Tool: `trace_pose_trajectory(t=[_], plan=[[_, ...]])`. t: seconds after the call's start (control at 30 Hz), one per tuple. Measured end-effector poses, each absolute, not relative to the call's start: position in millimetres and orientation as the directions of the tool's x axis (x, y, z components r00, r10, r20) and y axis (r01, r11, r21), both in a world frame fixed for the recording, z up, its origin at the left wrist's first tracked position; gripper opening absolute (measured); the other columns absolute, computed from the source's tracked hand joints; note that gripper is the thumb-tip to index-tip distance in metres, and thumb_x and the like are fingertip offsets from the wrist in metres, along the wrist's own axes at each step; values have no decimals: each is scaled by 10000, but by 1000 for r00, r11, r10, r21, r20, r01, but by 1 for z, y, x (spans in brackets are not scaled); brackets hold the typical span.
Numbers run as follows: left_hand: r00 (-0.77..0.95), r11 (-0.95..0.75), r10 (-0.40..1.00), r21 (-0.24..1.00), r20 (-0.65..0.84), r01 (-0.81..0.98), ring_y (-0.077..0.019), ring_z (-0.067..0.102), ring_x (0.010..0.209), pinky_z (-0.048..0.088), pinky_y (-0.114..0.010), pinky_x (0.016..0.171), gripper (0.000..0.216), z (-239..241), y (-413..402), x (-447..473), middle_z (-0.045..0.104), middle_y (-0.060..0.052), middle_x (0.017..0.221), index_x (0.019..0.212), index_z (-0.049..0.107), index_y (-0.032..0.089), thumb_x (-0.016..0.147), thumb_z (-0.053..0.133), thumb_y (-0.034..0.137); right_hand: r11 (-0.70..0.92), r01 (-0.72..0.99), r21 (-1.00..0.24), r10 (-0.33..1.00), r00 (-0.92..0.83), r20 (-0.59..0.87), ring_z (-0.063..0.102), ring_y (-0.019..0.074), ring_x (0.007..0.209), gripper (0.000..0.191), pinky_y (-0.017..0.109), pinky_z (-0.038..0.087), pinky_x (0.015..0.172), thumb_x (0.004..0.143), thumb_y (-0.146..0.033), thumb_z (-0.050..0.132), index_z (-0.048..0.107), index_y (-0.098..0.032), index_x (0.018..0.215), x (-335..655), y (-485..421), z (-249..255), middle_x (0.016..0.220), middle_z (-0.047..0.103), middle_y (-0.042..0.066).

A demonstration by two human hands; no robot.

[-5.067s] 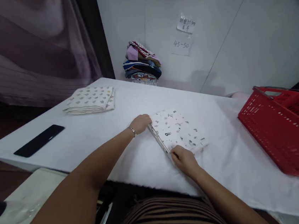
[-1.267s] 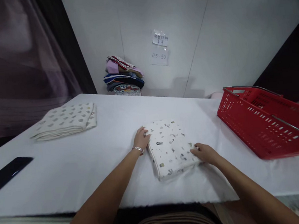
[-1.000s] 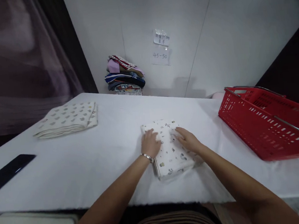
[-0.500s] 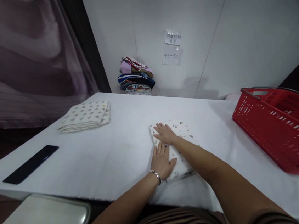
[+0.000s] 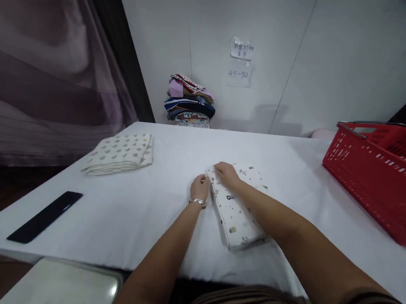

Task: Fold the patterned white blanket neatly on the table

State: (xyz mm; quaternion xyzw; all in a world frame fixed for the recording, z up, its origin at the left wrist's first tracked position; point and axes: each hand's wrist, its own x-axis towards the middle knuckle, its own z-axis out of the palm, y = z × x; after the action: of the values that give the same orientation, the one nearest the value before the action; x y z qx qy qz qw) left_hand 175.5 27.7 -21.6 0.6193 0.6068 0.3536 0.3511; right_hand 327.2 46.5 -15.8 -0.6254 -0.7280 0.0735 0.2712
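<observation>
A folded white cloth with small dark prints (image 5: 235, 212) lies on the white table (image 5: 150, 201) in front of me. My left hand (image 5: 199, 187), with a bracelet at the wrist, rests against the cloth's far left corner, fingers curled. My right hand (image 5: 226, 173) reaches across the cloth and pinches the same far left corner, while my forearm lies over the cloth's right side.
A second folded printed cloth (image 5: 119, 152) lies at the far left. A black phone (image 5: 45, 216) sits near the left edge. A red basket (image 5: 387, 176) stands at the right. A pile of coloured clothes (image 5: 189, 100) is against the wall.
My left hand has slid from the cloth's near left edge up to its far left corner. My right hand has shifted slightly to that corner. The view has turned a little.
</observation>
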Motion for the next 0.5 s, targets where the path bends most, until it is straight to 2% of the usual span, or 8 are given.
trace_pose_trajectory(t=[0.17,0.27,0.37,0.5], plan=[[28,21,999,861,-41,508,-176,623,876,455,-255,768,212,-31,68,182,708,-43,906,892,700,199,787,549,304,187,860,-476,965,-70,253,552,179,1023,258,324,335,964,814,-168,496,657,-202,1014,317,56,-15,1054,662,53],[38,64,995,864,-95,499,-157,636,735,456,-230,676,176,-38,78,184,712,-29,783,810,712,202,765,571,296,180,843,-507,966,-54,253,569,183,973,216,325,363,936,805,-173,503,661,-195,950,317,60,-18,998,671,52],[53,111,987,879,-153,464,-115,613,562,449,-206,582,176,-41,85,183,705,-14,722,833,713,196,763,572,273,174,822,-542,965,-34,258,581,178,934,180,323,405,896,789,-163,505,647,-205,890,318,62,-21,974,667,42],[68,144,980,900,-188,410,-87,589,501,442,-183,532,188,-42,87,182,707,-9,756,883,707,188,757,590,263,227,725,-650,961,-60,269,553,163,1039,143,311,413,913,765,-149,520,626,-219,831,324,62,-23,1088,633,28]])
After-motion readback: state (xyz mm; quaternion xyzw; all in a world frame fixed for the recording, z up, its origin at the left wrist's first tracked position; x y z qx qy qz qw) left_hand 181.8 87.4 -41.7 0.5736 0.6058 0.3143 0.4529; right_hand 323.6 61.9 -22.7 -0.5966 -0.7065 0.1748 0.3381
